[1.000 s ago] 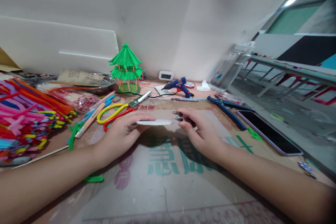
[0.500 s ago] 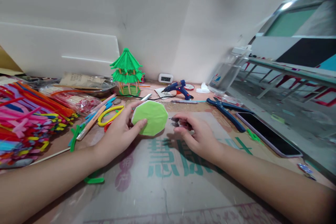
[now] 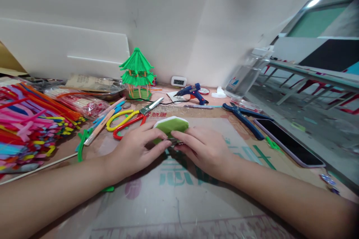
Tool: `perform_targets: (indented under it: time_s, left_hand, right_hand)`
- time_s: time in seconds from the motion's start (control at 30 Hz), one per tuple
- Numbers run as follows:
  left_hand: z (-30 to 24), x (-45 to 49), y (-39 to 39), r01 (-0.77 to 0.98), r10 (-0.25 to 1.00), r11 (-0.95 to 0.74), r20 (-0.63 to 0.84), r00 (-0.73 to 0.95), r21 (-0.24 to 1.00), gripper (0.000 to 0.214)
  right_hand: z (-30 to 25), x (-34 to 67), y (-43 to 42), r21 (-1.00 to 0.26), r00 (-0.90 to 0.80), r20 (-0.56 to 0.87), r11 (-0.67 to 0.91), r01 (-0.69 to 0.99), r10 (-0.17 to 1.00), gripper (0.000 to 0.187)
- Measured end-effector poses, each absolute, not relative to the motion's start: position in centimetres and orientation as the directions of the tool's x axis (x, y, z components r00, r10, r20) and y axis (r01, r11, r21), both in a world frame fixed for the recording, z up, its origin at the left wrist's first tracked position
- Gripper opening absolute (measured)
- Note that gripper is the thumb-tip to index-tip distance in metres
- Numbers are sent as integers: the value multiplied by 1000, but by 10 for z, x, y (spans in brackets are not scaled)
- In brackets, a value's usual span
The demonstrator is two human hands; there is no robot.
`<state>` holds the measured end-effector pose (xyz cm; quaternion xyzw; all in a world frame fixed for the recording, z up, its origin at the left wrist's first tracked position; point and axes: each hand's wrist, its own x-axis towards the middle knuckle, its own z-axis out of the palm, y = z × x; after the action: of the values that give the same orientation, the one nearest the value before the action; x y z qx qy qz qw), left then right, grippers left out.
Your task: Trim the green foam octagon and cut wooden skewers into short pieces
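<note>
A green octagonal piece with a white edge (image 3: 171, 124) is tilted up between my two hands. My left hand (image 3: 138, 147) is closed on its left side, thumb and forefinger meeting near the lower edge. My right hand (image 3: 206, 149) is closed at the lower right edge, its forefinger lying against the green face. A small shiny object shows between the right fingers, but they cover most of it and I cannot tell its kind. Just beyond my left hand lie scissors (image 3: 131, 119) with yellow and red handles.
A green pagoda model (image 3: 137, 73) stands at the back, with a blue glue gun (image 3: 192, 91) and a small timer (image 3: 178, 81) beside it. Colourful pipe cleaners (image 3: 30, 119) pile up at left. Pliers (image 3: 244, 117), a phone (image 3: 288, 142) and a clear bottle (image 3: 244, 76) are at right.
My right hand has moved left to the octagonal piece, bringing the small object to its edge. The piece has tipped away from facing me, and the scissors show more fully.
</note>
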<state>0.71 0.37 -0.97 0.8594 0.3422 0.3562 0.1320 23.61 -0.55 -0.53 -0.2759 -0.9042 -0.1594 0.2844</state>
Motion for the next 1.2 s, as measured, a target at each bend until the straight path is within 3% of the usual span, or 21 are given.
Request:
perform_targets:
  time_s: [0.13,0.4,0.67,0.8,0.87,1.03,1.13,1.2]
  left_hand:
    - [-9,6,3,488,667,-745,504,549,455,19]
    - [-11,0,9,489,684,-729,530,501,478,25]
    - [-13,6,6,489,666,-745,532,523,453,16]
    - [-11,6,5,510,672,-740,510,537,438,18]
    - [-9,4,5,509,684,-730,514,518,457,20]
    - [-9,1,9,476,703,-711,511,494,518,24]
    - [-10,1,10,471,692,-721,503,517,508,26]
    - [-8,1,10,473,688,-725,507,519,501,27]
  right_hand:
    - [-5,236,-6,143,-687,596,787,600,415,27]
    - [-7,241,-1,-26,-580,635,765,644,510,27]
    - [-8,237,-6,108,-656,609,773,625,446,25]
    - [-8,238,-6,82,-657,595,778,623,463,24]
    - [-8,240,-5,-35,-598,603,767,641,528,26]
    - [-6,240,3,-554,-250,538,562,614,805,37]
    - [-5,239,7,-694,-266,402,481,536,876,19]
    - [-6,239,8,-731,-283,340,441,521,897,21]
